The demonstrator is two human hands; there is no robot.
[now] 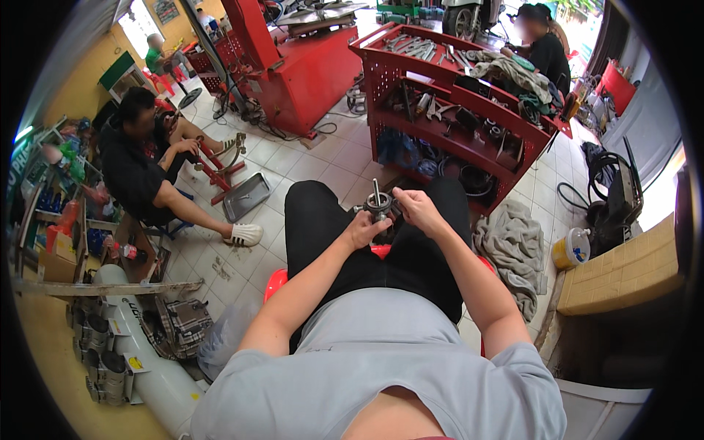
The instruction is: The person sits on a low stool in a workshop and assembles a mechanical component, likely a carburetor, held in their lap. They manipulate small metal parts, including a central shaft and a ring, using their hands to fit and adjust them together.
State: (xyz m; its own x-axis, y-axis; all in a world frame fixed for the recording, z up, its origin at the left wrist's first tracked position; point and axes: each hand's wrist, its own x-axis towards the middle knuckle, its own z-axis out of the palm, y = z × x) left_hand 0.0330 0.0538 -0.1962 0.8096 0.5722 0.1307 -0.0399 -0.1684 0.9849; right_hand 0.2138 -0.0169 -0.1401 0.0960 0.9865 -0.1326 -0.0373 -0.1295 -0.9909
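Since the left hand (361, 230) holds the round grey metal part (378, 205) at twelve o'clock, slipping could drop it; right hand's (419, 210) grip unclear

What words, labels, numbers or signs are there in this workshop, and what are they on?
I won't copy out wording, but here is where it stands:
Sign, left edge: large pale letters, partly cut off.
White cylinder, lower left: dark lettering, partly hidden.
Grey shirt: small dark marking, unreadable.
Round metal part in hand: none that I can make out.
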